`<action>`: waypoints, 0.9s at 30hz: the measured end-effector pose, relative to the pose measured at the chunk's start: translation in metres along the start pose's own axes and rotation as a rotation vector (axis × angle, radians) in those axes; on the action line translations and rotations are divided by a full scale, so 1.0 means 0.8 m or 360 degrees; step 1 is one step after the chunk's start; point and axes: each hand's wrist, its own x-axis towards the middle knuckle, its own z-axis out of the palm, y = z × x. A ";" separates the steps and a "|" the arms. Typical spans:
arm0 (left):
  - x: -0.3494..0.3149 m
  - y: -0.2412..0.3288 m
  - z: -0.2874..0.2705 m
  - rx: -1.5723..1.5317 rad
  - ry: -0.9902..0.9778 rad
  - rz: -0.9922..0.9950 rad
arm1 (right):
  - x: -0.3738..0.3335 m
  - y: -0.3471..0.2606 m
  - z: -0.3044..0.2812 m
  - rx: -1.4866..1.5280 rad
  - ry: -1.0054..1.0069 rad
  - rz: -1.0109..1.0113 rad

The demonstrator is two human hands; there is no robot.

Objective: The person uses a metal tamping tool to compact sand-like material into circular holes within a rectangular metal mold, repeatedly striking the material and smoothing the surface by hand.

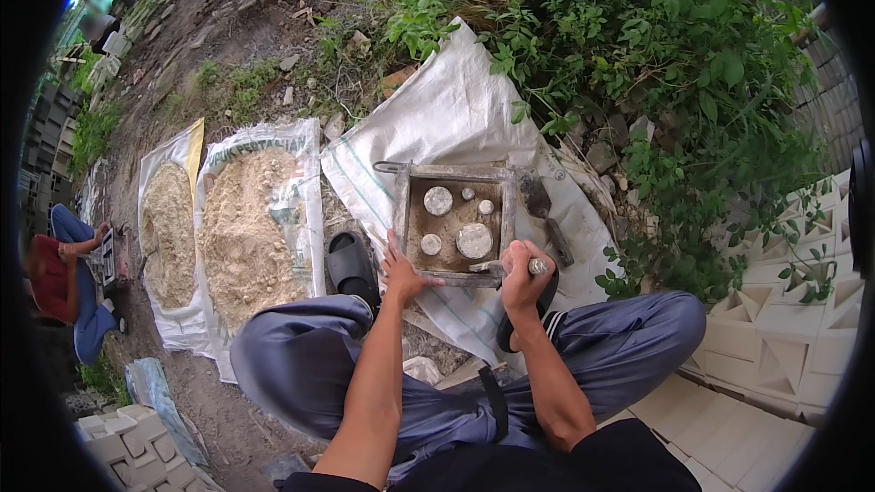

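The person squats on the ground over a square grey metal mould box (405,209) with a sandy brown floor, which lies on a spread white woven plastic sack (447,118) just ahead of the knees. Inside the box stand five round grey metal pegs (474,240) of differing size, two at the far side, one small at the right, two at the near side.

The left hand (399,271) rests at about 7 o'clock of the box, fingers spread wide and flat, the tips touching its near left corner and holding nothing. The right hand (519,275) sits at about 5 o'clock, closed in a fist around the handle of a small metal trowel (497,266) whose blade points left along the box's near rim.

At 3 o'clock of the box a second dark trowel with a flat blade (540,205) lies on the sack. At 9 o'clock a black rubber slipper (351,262) sits on the dirt, and beyond it two open sacks hold heaps of pale sand (241,227). Leafy green weeds (656,63) fill the ground from 12 to 2 o'clock. White moulded concrete vent blocks (775,328) are stacked at the person's right. Far at 9 o'clock another person in a red top (50,278) crouches
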 end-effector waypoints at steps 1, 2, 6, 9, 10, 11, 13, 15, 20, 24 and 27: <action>0.001 -0.004 -0.001 -0.0003 0.0009 -0.0011 | 0.000 -0.016 0.008 0.0133 0.0098 0.0192; 0.000 -0.007 0.000 -0.0021 0.0042 0.0047 | -0.003 -0.043 -0.001 0.0080 -0.0078 0.0068; -0.002 -0.003 -0.001 -0.0036 0.0059 0.0094 | -0.021 0.001 -0.016 -0.0325 -0.0067 -0.0290; 0.001 0.000 -0.002 -0.0036 0.0008 0.0020 | -0.018 0.037 -0.010 -0.0269 -0.0025 -0.0207; -0.002 -0.002 -0.001 -0.0037 0.0008 0.0006 | -0.017 0.021 -0.005 -0.0180 0.0013 -0.0110; -0.006 -0.005 -0.005 -0.0062 0.0028 0.0019 | -0.016 -0.033 0.005 0.0010 -0.0068 0.0105; -0.007 -0.003 -0.006 -0.0089 0.0028 0.0057 | -0.026 -0.064 0.001 0.0013 0.0102 -0.0040; -0.008 0.003 -0.005 -0.0098 0.0050 0.0102 | -0.034 -0.020 -0.016 -0.0214 -0.0098 -0.0155; -0.006 0.000 -0.007 -0.0081 0.0003 0.0009 | -0.032 -0.032 -0.006 0.0013 -0.0092 -0.0152; -0.004 0.003 -0.002 -0.0093 0.0029 0.0070 | -0.030 0.014 -0.014 -0.0109 -0.0105 -0.0619; -0.003 -0.004 -0.003 -0.0099 0.0050 0.0066 | -0.026 0.001 0.003 -0.0227 -0.0261 -0.0414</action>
